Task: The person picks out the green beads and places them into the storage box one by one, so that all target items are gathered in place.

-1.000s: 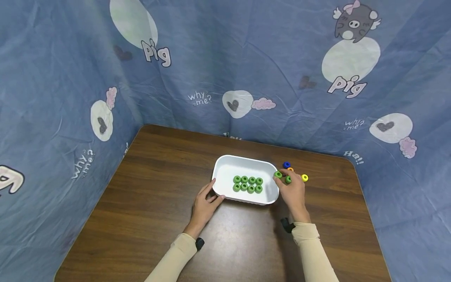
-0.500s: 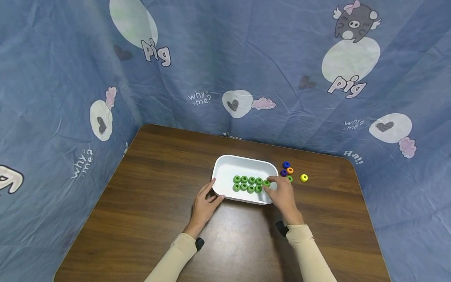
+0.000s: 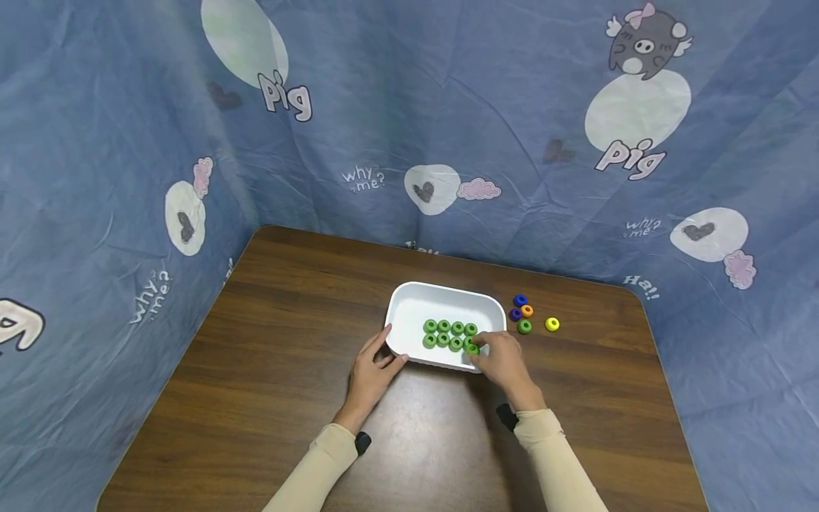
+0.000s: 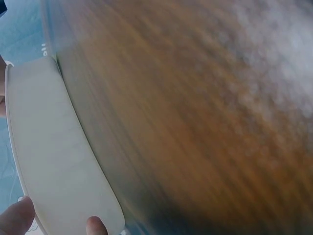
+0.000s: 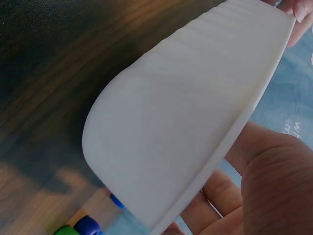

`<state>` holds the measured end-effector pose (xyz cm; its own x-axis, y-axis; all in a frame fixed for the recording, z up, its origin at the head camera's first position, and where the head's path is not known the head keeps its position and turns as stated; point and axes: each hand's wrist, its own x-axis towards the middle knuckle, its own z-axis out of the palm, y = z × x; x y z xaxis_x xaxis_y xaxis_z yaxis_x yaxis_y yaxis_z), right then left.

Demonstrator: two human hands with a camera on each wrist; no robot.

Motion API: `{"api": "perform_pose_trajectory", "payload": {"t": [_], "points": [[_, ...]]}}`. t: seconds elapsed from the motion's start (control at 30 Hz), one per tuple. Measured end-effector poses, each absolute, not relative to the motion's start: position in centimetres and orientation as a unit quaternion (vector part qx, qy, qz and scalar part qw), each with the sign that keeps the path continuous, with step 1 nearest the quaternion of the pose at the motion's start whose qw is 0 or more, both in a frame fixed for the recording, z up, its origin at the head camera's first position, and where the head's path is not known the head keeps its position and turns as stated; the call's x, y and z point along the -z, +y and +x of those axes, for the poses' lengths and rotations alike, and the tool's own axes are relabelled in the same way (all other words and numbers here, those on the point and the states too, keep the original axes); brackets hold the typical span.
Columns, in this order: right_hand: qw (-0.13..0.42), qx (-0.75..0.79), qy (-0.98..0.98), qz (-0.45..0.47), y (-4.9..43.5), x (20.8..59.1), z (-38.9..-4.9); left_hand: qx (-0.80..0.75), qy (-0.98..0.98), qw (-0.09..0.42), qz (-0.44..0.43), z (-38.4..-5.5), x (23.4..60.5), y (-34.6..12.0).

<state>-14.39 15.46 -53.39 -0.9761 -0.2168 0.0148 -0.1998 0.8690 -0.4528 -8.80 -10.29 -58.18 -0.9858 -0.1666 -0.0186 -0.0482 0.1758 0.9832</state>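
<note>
In the head view, a white rectangular tray (image 3: 412, 307) stands on the table with two rows of green beads (image 3: 430, 345) in it. My right hand (image 3: 503, 360) reaches over the tray's right part. Its thumb and fingers pinch another green bead (image 3: 473, 350) beside the right end of the nearer row, partly covering that row's last bead. At the tray's near left corner, my left hand (image 3: 371, 371) rests its spread fingers and thumb against the tray. Fingertips (image 4: 96, 226) touch the tray's outer wall (image 4: 56, 147) in the left wrist view. The right wrist view hides the pinched bead behind the wall (image 5: 161, 112).
Right of the tray, loose beads lie on the brown wooden table (image 3: 307, 306): blue (image 3: 521, 304), purple (image 3: 515, 316), orange (image 3: 527, 314), green (image 3: 525, 331) and yellow (image 3: 552, 328). A blue printed curtain (image 3: 358, 235) hangs along the table's back and sides.
My right hand has carried the green bead leftward from the tray's right rim into the tray, then toward the nearer row. The left hand and tray stay in place.
</note>
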Motion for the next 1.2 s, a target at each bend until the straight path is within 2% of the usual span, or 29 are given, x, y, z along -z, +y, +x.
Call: {"api": "perform_pose_trajectory", "payload": {"t": [0.5,1.2], "points": [[0.057,0.250,0.963,-0.085,14.9,53.6,-14.7,0.636,-0.767,0.046,0.071,-8.8,58.2,-10.4],[0.037,0.218,0.972,-0.084,14.4,54.2,-15.3,0.641,-0.763,0.042,0.072,-8.8,58.1,-10.4]]}}
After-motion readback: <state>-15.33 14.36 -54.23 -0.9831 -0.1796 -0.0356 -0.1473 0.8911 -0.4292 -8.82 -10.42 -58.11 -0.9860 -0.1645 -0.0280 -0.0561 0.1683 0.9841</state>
